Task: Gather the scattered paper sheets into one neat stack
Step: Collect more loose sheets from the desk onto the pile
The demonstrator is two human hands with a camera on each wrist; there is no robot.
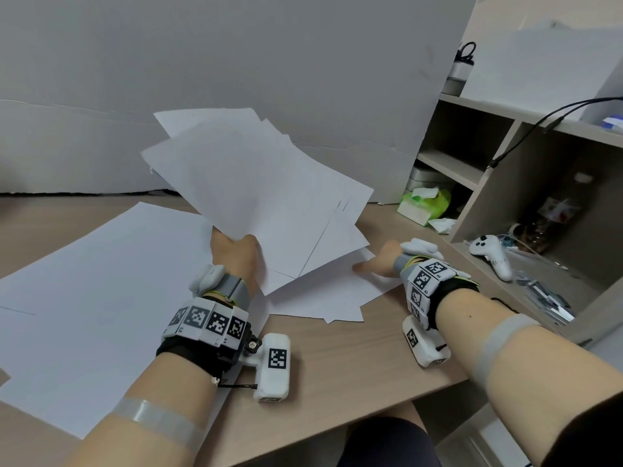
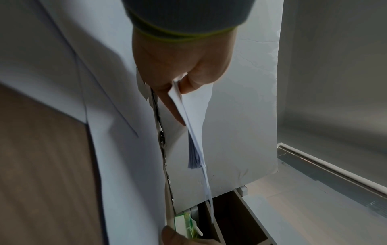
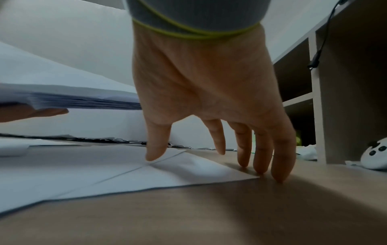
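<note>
My left hand (image 1: 236, 252) holds a fanned bunch of white sheets (image 1: 259, 183) lifted and tilted above the wooden table (image 1: 340, 365). In the left wrist view the thumb and forefinger of that hand (image 2: 178, 86) pinch the bunch (image 2: 194, 149) at one corner. My right hand (image 1: 376, 264) is flat and open at the right, its straight fingertips (image 3: 259, 167) touching the table at the corner of loose sheets (image 3: 150, 174) lying there (image 1: 320, 294). More large sheets (image 1: 101, 281) cover the table's left side.
A grey board (image 1: 269, 62) stands along the back of the table. At the right is a shelf unit (image 1: 488, 183) with a green tissue pack (image 1: 426, 202), a white controller (image 1: 492, 254) and a hanging black cable (image 1: 526, 136).
</note>
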